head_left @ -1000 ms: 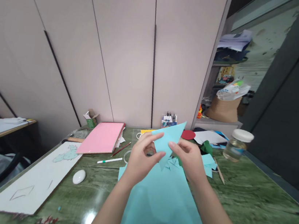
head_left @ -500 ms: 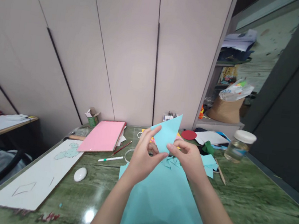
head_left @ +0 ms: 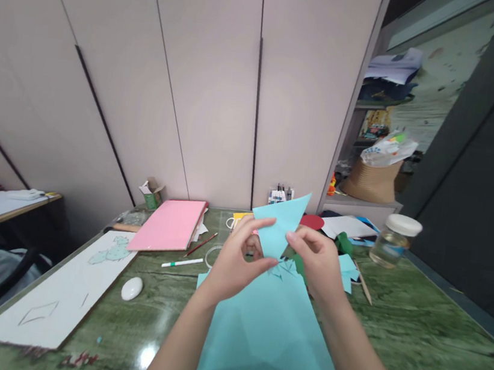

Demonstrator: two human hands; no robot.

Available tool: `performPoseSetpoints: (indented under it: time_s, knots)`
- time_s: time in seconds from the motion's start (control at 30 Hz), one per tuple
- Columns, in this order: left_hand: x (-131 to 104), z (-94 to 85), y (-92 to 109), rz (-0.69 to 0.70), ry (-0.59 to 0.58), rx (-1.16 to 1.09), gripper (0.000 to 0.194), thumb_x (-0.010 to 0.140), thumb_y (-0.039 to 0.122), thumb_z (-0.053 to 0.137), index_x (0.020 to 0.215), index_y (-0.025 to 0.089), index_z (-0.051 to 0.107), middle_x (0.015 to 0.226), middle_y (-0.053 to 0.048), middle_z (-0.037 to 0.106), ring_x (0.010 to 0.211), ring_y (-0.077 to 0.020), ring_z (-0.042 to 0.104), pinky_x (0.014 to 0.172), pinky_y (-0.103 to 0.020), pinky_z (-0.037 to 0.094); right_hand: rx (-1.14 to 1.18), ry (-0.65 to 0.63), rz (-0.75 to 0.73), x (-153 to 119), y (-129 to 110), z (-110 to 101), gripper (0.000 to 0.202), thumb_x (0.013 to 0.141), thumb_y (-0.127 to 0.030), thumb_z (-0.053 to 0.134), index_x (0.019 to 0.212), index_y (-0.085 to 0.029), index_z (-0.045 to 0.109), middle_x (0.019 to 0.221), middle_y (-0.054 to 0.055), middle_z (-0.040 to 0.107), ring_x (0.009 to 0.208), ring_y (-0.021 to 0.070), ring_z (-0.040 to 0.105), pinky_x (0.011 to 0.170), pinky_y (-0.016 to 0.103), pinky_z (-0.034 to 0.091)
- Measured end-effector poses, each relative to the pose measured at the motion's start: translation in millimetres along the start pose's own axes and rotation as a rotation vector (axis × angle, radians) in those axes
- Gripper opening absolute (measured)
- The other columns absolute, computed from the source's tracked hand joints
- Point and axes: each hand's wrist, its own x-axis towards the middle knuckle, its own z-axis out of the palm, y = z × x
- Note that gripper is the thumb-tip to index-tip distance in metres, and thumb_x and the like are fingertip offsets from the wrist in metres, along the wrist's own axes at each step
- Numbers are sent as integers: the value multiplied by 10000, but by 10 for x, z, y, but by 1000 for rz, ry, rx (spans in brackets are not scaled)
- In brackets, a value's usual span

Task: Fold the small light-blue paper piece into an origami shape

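Observation:
Both hands hold up a small piece of light-blue paper (head_left: 282,223), with one pointed corner at its upper right. My left hand (head_left: 241,260) pinches its lower left part, thumb at the bottom and fingers along the left side. At its right edge, my right hand (head_left: 314,254) grips with thumb and fingertips. Beneath them a large sheet of light-blue paper (head_left: 269,340) lies flat on the table. Several small blue paper scraps (head_left: 285,269) rest at its far end, partly hidden by my hands.
Left of the sheet are a white board (head_left: 55,287) with a cactus drawing, a white oval object (head_left: 132,288), a marker (head_left: 182,262), a pencil (head_left: 201,245) and a pink folder (head_left: 169,223). On the right stand a lidded jar (head_left: 394,242) and a wooden stick (head_left: 364,283).
The small blue paper has shifted slightly right and tilted a little, and my right hand has moved right with it. My left hand keeps its pinch.

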Motion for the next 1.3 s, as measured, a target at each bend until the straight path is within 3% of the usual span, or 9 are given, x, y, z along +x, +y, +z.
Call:
performPoseSetpoints:
  time_s: [0.1, 0.23, 0.47, 0.73, 1.03, 1.3]
  knots:
    - [6, -13, 6, 23, -13, 67, 476, 692, 145, 683, 1134, 283, 569, 866, -4, 446, 602, -83, 465, 596, -235, 434, 20, 6, -3, -9, 9, 19, 276, 778, -312, 609, 560, -177, 505, 582, -29, 473, 582, 119, 423, 580, 250, 344]
    - [-12, -43, 31, 44, -62, 168, 537, 714, 127, 664, 1197, 318, 526, 788, 15, 406, 621, -98, 454, 634, -251, 427, 104, 66, 17, 0, 14, 6, 217, 741, -298, 653, 587, -175, 563, 585, -30, 477, 585, 118, 422, 573, 248, 342]
    - [-21, -98, 35, 79, -197, 212, 564, 736, 136, 648, 1231, 347, 482, 870, -3, 429, 657, -100, 454, 626, -248, 438, 291, 175, 69, 16, -26, -56, 182, 682, -282, 716, 574, -179, 611, 566, -38, 502, 570, 98, 427, 573, 227, 349]
    - [-48, -135, 75, 93, -244, 263, 615, 752, 134, 621, 1281, 365, 410, 959, -18, 459, 676, -108, 460, 649, -273, 456, 363, 233, 80, 10, -69, -46, 142, 646, -243, 742, 582, -178, 634, 576, -32, 549, 578, 97, 476, 583, 224, 383]
    - [-53, -135, 72, 127, -294, 329, 628, 759, 139, 601, 1313, 331, 375, 1043, -57, 482, 699, -125, 465, 655, -301, 486, 467, 270, 74, 70, -70, -172, 97, 653, -237, 727, 627, -172, 660, 621, -5, 610, 626, 125, 549, 658, 275, 441]
    - [-52, -107, 89, 128, -315, 396, 620, 770, 156, 594, 1318, 329, 361, 1006, -36, 537, 675, -119, 450, 834, -402, 474, 443, 373, 16, 107, -71, -244, 119, 615, -256, 754, 649, -174, 675, 640, -1, 623, 641, 137, 540, 673, 302, 431]
